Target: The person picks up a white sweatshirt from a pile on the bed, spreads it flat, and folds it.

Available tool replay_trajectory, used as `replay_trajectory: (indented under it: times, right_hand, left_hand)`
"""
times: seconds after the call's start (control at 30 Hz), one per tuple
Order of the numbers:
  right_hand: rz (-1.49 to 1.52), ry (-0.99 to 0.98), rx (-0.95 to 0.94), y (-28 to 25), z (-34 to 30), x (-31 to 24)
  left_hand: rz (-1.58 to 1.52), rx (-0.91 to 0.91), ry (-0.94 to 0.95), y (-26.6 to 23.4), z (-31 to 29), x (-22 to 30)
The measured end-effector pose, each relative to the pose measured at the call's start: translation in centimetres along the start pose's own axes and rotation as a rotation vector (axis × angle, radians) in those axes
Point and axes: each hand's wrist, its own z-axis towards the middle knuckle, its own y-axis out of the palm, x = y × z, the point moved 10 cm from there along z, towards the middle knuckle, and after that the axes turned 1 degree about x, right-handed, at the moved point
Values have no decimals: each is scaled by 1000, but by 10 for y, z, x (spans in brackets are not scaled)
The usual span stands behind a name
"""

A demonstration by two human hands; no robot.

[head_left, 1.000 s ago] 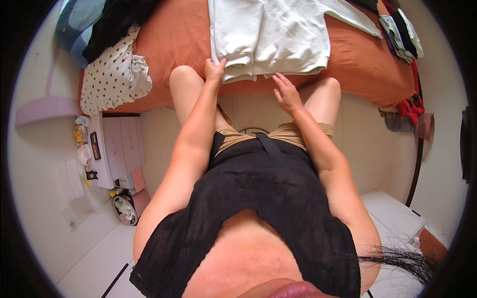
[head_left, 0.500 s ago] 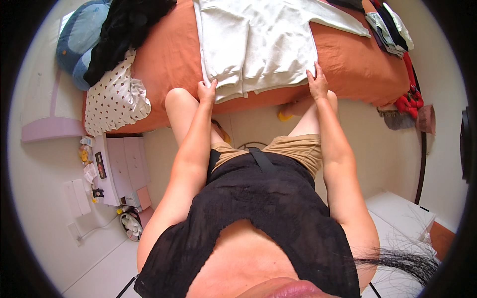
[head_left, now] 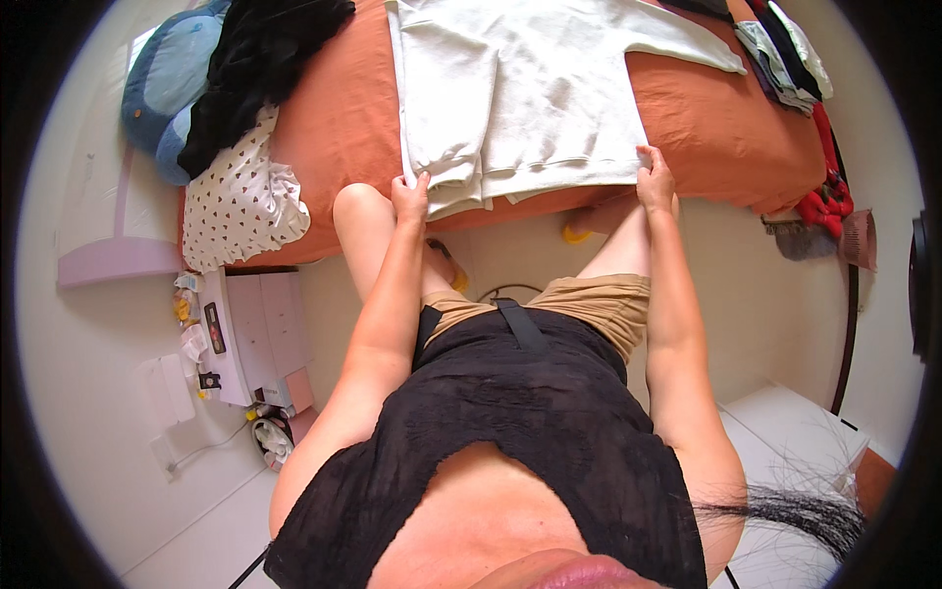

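A white sweatshirt (head_left: 559, 98) lies spread over the orange bedsheet (head_left: 329, 118), its ribbed hem toward me. On the left its sleeve is folded in over the body, with the cuff near the hem; the right sleeve stretches out across the bed. My left hand (head_left: 410, 197) pinches the left hem corner beside the folded cuff. At the right hem corner, my right hand (head_left: 655, 179) is closed on the fabric. Between the two hands the hem runs fairly straight along the bed's near edge.
To the left lie a blue plush toy (head_left: 167, 93), black clothing (head_left: 250, 64) and a patterned white pillow (head_left: 240, 211). Folded clothes (head_left: 780, 64) are stacked at the far right. A lilac drawer cabinet (head_left: 265, 329) stands left of my knees, and a white cabinet (head_left: 795, 432) behind on the right.
My right hand has closed on the right hem corner and shifted slightly right, drawing the hem straighter. The left hand keeps its grip on the left corner.
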Motion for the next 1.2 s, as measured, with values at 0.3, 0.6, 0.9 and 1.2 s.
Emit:
replay_trajectory:
  times: [0.3, 0.6, 0.9, 1.2]
  right_hand:
    - [-181, -13, -150, 6, -6, -11]
    - [-293, -408, 89, 18, 8, -64]
    - [-298, -733, -137, 138, 38, -168]
    - [-518, -788, -302, 192, 120, -144]
  left_hand:
    - [333, -144, -122, 4, -1, 8]
    - [516, 2, 867, 71, -7, 160]
    - [828, -202, 808, 161, 40, 133]
    - [808, -177, 710, 153, 39, 122]
